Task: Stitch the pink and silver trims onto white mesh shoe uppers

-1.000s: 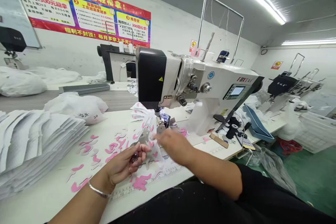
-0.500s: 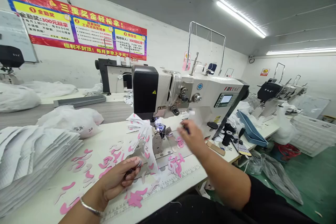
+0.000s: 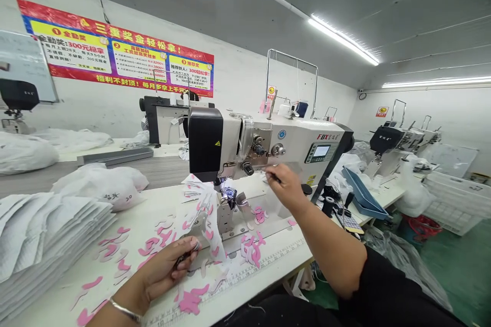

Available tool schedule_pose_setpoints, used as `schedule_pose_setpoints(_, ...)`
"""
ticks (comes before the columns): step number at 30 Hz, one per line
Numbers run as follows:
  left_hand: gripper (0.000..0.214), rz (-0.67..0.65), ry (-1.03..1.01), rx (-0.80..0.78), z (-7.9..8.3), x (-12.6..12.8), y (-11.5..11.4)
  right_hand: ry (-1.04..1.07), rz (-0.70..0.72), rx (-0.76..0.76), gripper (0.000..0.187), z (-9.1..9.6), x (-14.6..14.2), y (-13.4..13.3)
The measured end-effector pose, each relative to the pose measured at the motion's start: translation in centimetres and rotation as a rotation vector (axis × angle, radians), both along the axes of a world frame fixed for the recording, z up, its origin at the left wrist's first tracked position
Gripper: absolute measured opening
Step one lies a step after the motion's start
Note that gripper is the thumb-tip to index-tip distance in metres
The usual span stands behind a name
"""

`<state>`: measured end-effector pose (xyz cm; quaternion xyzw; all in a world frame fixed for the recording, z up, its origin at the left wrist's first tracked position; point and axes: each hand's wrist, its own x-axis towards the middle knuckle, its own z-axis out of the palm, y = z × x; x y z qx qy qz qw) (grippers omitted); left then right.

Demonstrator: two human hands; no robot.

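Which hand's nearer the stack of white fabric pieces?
Left hand: just right of the stack of white fabric pieces, not touching it. The right hand is far across, by the sewing machine.

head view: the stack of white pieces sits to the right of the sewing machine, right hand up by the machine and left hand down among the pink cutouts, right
One thing is off: the head view shows the stack of white pieces to the left of the sewing machine, not the right. The rest stands: the right hand is up by the machine, and the left hand is down among the pink cutouts.
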<state>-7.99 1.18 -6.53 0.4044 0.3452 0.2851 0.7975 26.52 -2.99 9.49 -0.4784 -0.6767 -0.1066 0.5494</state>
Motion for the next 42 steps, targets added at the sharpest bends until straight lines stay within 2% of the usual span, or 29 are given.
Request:
schedule_pose_setpoints(2,0.027,0.011,0.007,-0.009,0.0,-0.1,0.0,-0.02,-0.021,0.049,0.019,0.3,0.2,-0.4)
schedule_pose_setpoints(5,0.028,0.013,0.014,0.001,0.0,-0.2,0.0,0.024,-0.147,0.158,0.027,1.4,1.4,-0.5)
schedule_pose_setpoints(9,0.027,-0.021,-0.001,0.03,0.1,-0.1,0.0,-0.251,-0.285,0.122,0.038,3.0,2.9,0.5)
schedule_pose_setpoints(14,0.025,-0.096,-0.016,0.105,0.4,-0.4,0.0,-0.396,-0.253,0.069,0.032,4.5,3.7,1.6)
schedule_pose_setpoints(17,0.026,-0.067,0.002,0.16,1.3,-0.6,-0.2,-0.427,-0.214,0.035,0.025,4.8,4.0,0.3)
schedule_pose_setpoints(19,0.027,-0.018,0.011,0.201,2.3,-0.3,-0.7,-0.44,-0.177,0.014,0.022,3.9,3.5,-1.7)
schedule_pose_setpoints(21,0.029,0.019,0.025,0.247,3.7,0.7,-1.9,-0.482,-0.098,-0.034,0.02,1.5,2.1,-4.2)
schedule_pose_setpoints(24,0.032,0.048,0.06,0.299,5.6,4.0,-5.2,-0.7,0.21,-0.249,0.017,-3.7,-1.4,-7.8)
schedule_pose_setpoints(25,0.034,0.058,0.081,0.273,6.0,5.5,-6.5,-0.776,0.336,-0.289,0.021,-5.4,-2.5,-8.6)
schedule_pose_setpoints(27,0.039,0.085,0.103,0.217,6.3,8.3,-9.0,-0.845,0.448,-0.339,0.036,-7.7,-4.2,-9.8)
schedule_pose_setpoints(29,0.04,0.097,0.091,0.118,6.1,10.8,-10.8,-0.829,0.42,-0.44,0.035,-8.3,-4.8,-10.4)
schedule_pose_setpoints(32,0.032,0.161,0.07,-0.021,5.7,13.2,-12.0,-0.794,0.386,-0.541,0.027,-7.4,-4.1,-10.8)
schedule_pose_setpoints(36,0.02,0.187,0.074,-0.128,5.5,14.6,-12.1,-0.693,0.442,-0.561,0.045,-6.9,-2.4,-11.3)
schedule_pose_setpoints(38,0.02,0.168,0.043,-0.112,5.5,15.0,-12.1,-0.557,0.497,-0.56,0.048,-7.5,-1.8,-11.3)
schedule_pose_setpoints(39,0.022,0.154,0.027,-0.09,5.5,15.2,-12.2,-0.448,0.489,-0.56,0.042,-7.8,-1.6,-11.3)
schedule_pose_setpoints(42,0.032,0.111,0.01,0.031,5.5,15.7,-12.6,-0.061,0.349,-0.59,0.018,-8.9,-1.0,-10.7)
